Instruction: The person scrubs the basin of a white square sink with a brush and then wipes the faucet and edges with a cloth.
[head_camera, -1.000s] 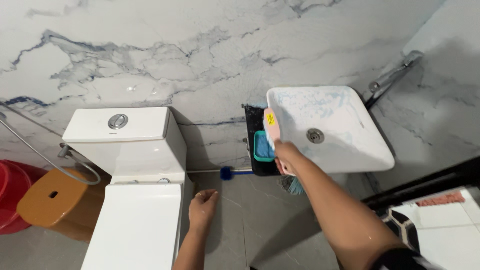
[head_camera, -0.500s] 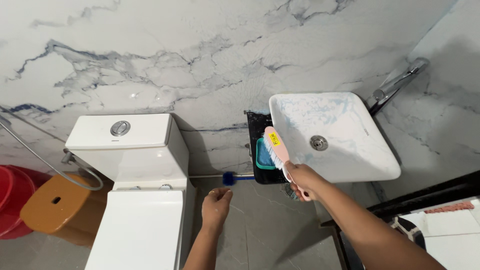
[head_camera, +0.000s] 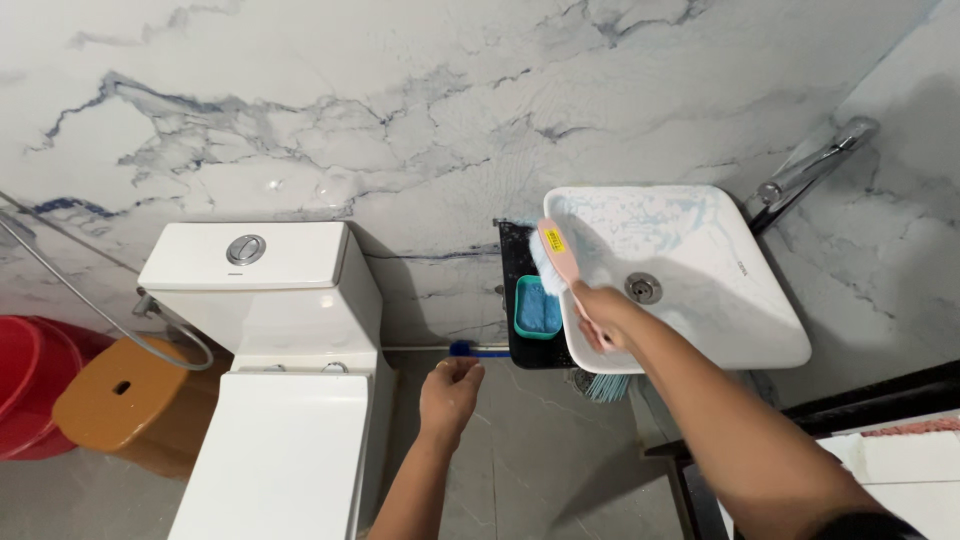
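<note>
My right hand grips the handle of a pink scrubbing brush with pale bristles, held against the left rim of a white square washbasin. The basin's inside is streaked with blue cleaner around its metal drain. My left hand hangs over the grey floor with loosely curled fingers, holding nothing, between the toilet and the basin. A teal soap dish sits on a black shelf just left of the basin.
A white toilet with a closed lid and a round flush button stands at left. An orange stool and a red bucket are at far left. A chrome tap is on the right wall. A blue-ended stick lies low by the wall.
My right hand moved the brush up along the basin's left rim after dipping lower half a second ago. My left hand drifted slightly right. The view shifted a little.
</note>
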